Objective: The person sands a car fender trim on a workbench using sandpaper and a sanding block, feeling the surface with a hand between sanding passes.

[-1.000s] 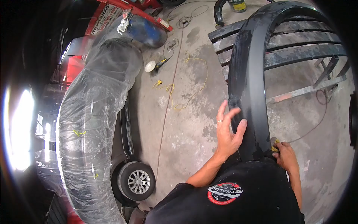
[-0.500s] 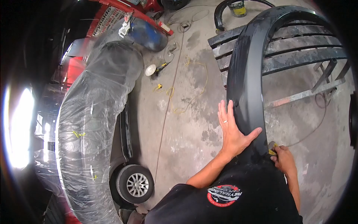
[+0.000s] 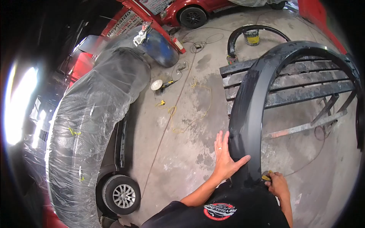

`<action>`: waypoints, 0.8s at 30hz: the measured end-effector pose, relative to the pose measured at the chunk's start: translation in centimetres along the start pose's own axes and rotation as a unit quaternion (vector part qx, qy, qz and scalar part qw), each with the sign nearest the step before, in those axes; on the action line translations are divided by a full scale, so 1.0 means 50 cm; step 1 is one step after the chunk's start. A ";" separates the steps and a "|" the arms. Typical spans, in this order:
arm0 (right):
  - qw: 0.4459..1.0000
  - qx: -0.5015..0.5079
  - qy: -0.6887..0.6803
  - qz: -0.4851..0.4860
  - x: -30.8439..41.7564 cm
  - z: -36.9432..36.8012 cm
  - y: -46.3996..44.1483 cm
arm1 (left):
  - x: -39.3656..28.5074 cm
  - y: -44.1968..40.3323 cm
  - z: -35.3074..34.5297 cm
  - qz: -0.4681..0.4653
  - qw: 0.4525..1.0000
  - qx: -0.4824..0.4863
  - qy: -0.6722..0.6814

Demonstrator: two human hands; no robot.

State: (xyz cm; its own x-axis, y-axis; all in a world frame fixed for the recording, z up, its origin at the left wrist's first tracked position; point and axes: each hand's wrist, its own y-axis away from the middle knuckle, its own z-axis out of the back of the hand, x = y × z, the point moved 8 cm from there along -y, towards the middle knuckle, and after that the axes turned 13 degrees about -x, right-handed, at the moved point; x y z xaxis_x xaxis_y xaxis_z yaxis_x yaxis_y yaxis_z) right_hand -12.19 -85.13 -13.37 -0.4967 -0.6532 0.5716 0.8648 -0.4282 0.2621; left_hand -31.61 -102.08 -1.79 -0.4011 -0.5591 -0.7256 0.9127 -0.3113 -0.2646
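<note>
A large dark fender flare (image 3: pixel 253 114) arches from my body up over a slatted bench. My left hand (image 3: pixel 227 159) lies against its near leg with fingers stretched out and the thumb spread across the face, a ring on one finger. At the inner edge of the same leg, my right hand (image 3: pixel 279 184) is closed around a small yellow-and-dark tool (image 3: pixel 267 176), partly hidden by the fingers; its kind is unclear. A thin hose or cord (image 3: pixel 308 164) runs along the floor near that hand. Darker, wet-looking patches mark the flare's surface.
The slatted bench (image 3: pixel 310 87) stands under the flare. Behind it, another arch-shaped trim (image 3: pixel 232 42) surrounds a bucket (image 3: pixel 251 38). Left is a plastic-covered car (image 3: pixel 87 125). A polisher-like tool (image 3: pixel 156 85), yellow cord (image 3: pixel 210 108) and blue drum (image 3: pixel 161 49) are on the floor.
My view has tilted up, so the flare and both hands appear lower and more of the red car shows behind. Both hands keep much the same places on the flare.
</note>
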 end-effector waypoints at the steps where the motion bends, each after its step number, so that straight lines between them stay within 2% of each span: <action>1: 1.000 0.005 -0.003 0.001 -0.002 -0.002 0.001 | 0.002 -0.001 0.005 -0.001 1.000 -0.006 0.003; 3: 1.000 0.006 -0.003 -0.001 -0.005 -0.003 -0.002 | 0.017 0.003 0.009 0.025 0.999 0.011 -0.020; 7: 1.000 0.015 -0.009 -0.006 0.008 0.002 -0.004 | 0.057 0.009 0.020 0.039 0.999 -0.017 -0.018; 9: 1.000 0.014 -0.017 -0.003 0.013 0.004 -0.007 | 0.089 0.009 0.034 0.089 0.995 -0.042 0.028; 10: 1.000 0.014 -0.019 -0.005 0.015 0.005 -0.007 | 0.102 0.011 0.043 0.086 0.993 -0.071 0.038; 15: 0.999 0.028 -0.014 -0.005 0.020 0.000 -0.006 | 0.140 0.015 0.070 0.105 0.987 -0.099 0.070; 17: 0.999 0.029 -0.024 -0.009 0.021 0.001 -0.007 | 0.158 0.021 0.066 0.121 0.977 -0.114 0.136; 24: 0.999 0.044 -0.024 0.015 0.030 0.012 -0.004 | 0.186 0.046 0.067 0.171 0.945 -0.159 0.228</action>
State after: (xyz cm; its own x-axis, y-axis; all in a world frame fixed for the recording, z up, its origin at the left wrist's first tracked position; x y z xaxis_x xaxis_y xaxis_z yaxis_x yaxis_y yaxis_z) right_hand -13.05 -85.67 -12.11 -0.4675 -0.6331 0.6169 0.8837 -0.3508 0.3098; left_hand -33.50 -110.57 -7.00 -0.0701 -0.1736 -0.9823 0.9893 0.1143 -0.0908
